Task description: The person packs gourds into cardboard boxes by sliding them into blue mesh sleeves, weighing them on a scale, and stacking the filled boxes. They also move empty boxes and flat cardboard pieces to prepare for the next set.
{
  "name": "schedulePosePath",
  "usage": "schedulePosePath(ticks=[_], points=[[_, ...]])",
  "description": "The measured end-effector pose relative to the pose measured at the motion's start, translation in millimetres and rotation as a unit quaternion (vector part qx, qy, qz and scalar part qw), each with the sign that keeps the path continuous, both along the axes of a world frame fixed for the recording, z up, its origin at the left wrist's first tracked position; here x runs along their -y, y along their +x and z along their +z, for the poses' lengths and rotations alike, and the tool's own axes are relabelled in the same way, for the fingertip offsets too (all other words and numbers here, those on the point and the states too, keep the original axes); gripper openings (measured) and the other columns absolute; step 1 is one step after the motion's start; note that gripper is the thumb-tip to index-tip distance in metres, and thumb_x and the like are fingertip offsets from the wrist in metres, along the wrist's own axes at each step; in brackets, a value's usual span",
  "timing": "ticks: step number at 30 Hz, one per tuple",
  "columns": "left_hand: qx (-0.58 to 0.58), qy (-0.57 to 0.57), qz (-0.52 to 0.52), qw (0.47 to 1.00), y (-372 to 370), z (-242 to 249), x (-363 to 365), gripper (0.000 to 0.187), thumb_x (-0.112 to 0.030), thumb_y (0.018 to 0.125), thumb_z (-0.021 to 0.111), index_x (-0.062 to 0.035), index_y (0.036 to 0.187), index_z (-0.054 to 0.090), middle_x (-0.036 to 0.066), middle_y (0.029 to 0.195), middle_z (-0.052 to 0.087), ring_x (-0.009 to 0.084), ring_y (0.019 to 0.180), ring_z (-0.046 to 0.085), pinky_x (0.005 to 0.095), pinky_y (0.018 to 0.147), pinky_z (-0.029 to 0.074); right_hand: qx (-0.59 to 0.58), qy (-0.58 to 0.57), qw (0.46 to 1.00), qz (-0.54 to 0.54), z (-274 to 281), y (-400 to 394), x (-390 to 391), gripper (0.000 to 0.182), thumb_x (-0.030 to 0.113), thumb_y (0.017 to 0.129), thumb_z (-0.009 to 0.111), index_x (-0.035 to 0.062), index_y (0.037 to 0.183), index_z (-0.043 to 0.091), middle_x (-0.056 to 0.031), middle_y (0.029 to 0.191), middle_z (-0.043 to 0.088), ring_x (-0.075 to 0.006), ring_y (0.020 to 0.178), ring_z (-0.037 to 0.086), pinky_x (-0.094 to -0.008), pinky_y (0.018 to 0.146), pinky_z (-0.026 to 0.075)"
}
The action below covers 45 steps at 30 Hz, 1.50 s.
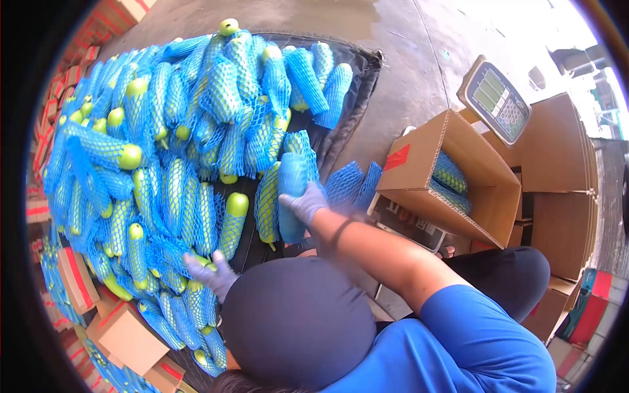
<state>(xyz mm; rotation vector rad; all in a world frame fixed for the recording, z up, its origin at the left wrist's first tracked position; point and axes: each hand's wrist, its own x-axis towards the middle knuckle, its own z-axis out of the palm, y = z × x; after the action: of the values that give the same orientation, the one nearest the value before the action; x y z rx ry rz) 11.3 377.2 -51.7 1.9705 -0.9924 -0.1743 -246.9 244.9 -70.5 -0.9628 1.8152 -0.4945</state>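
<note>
My right hand (pixel 306 204), in a pale grey-purple glove, is wrapped around a gourd in a tight blue foam net (pixel 293 170), held roughly upright. My left hand (pixel 213 276), gloved alike, is open with its fingers spread, just over netted gourds at the near edge of the pile; no grip on anything shows. A large heap of long light-green gourds in blue nets (pixel 173 196) fills the left side. Close to my right hand stands a green gourd in a loose net (pixel 267 203). Another gourd with a bare top (pixel 234 209) lies between my hands.
On the right, a cardboard box (pixel 409 160) with netted gourds inside sits tilted on a scale, its display (pixel 496 98) behind it. More cartons (pixel 560 229) stack at far right. A dark mat (pixel 357 62) lies under the heap. Cartons (pixel 128 337) stand at lower left.
</note>
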Motion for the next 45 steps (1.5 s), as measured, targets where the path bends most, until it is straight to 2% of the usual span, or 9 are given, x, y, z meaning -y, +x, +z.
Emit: schedulePosePath(ticks=[2,11,14,16,24,30,37,43,45], points=[[-0.132,0.025,0.03,0.991,8,38,4,0.082,-0.022,0.086,0.068,-0.0035,0.152,0.024,0.023,0.15,0.03,0.0363,0.135,0.038,0.0459,0.113,0.033,-0.05,0.023,0.997,0.057,5,9,-1,0.086,0.048,0.068,0.086,-0.0054,0.126,0.053,-0.0288,0.118,0.063,-0.0423,0.112,0.062,-0.0433,0.096,0.049],[-0.233,-0.026,-0.016,0.972,19,118,62,0.067,-0.022,0.092,0.064,-0.0024,0.147,0.032,0.017,0.144,0.04,0.0239,0.122,0.05,0.034,0.097,0.044,0.017,-0.001,0.997,0.08,-7,-10,-30,0.078,0.039,0.085,0.072,-0.0055,0.141,0.041,-0.0292,0.133,0.055,-0.0413,0.125,0.054,-0.0423,0.105,0.043],[-0.436,-0.057,-0.139,0.887,3,170,77,0.056,-0.02,0.101,0.052,-0.001,0.149,0.031,0.015,0.142,0.048,0.0213,0.114,0.056,0.0319,0.094,0.045,0.061,-0.053,0.985,0.155,23,-40,-47,0.06,0.03,0.082,0.071,-0.0002,0.131,0.054,-0.0277,0.124,0.061,-0.0414,0.118,0.058,-0.0433,0.101,0.046],[-0.507,-0.086,-0.34,0.788,-2,195,69,0.055,-0.02,0.103,0.048,0.0011,0.15,0.028,0.017,0.145,0.046,0.0231,0.12,0.056,0.0338,0.097,0.046,0.041,-0.081,0.981,0.173,42,-54,-61,0.057,0.027,0.08,0.071,-0.0001,0.128,0.056,-0.027,0.12,0.063,-0.0411,0.114,0.06,-0.044,0.098,0.048],[-0.424,-0.082,-0.532,0.728,-90,237,37,0.059,-0.023,0.103,0.05,0.0018,0.15,0.025,0.018,0.148,0.043,0.0253,0.126,0.053,0.0363,0.103,0.047,0.084,-0.116,0.977,0.16,66,-61,-74,0.061,0.032,0.085,0.07,0.0034,0.136,0.052,-0.0245,0.127,0.06,-0.0401,0.118,0.059,-0.0442,0.1,0.048],[-0.369,-0.001,-0.465,0.805,-118,235,-8,0.059,-0.025,0.102,0.052,0.0011,0.149,0.028,0.017,0.147,0.044,0.0259,0.126,0.053,0.0366,0.104,0.046,0.146,-0.146,0.96,0.19,142,-77,-72,0.056,0.031,0.088,0.068,0.0019,0.133,0.052,-0.0244,0.126,0.057,-0.0396,0.122,0.054,-0.0427,0.105,0.043],[-0.318,0.162,-0.229,0.906,-62,202,-106,0.059,-0.028,0.101,0.054,0.0003,0.148,0.032,0.017,0.146,0.045,0.0265,0.126,0.053,0.037,0.105,0.045,0.227,-0.302,0.895,0.236,243,-79,-93,0.051,0.033,0.085,0.068,0.0034,0.126,0.059,-0.0241,0.124,0.059,-0.0398,0.117,0.058,-0.0434,0.101,0.046],[-0.317,0.262,-0.086,0.908,11,156,-192,0.06,-0.031,0.101,0.055,-0.0003,0.148,0.034,0.016,0.145,0.045,0.0271,0.126,0.053,0.0373,0.106,0.044,0.064,-0.342,0.835,0.426,386,-153,-81,0.047,0.038,0.082,0.066,0.0049,0.115,0.07,-0.021,0.107,0.07,-0.0377,0.102,0.067,-0.0435,0.093,0.052],[-0.316,0.264,-0.083,0.907,41,141,-209,0.06,-0.032,0.1,0.056,-0.0006,0.148,0.035,0.016,0.145,0.046,0.0273,0.126,0.053,0.0374,0.107,0.044,-0.029,-0.275,0.865,0.418,415,-191,-70,0.048,0.041,0.085,0.06,0.0057,0.116,0.071,-0.0196,0.112,0.07,-0.0347,0.108,0.066,-0.0412,0.095,0.051]])
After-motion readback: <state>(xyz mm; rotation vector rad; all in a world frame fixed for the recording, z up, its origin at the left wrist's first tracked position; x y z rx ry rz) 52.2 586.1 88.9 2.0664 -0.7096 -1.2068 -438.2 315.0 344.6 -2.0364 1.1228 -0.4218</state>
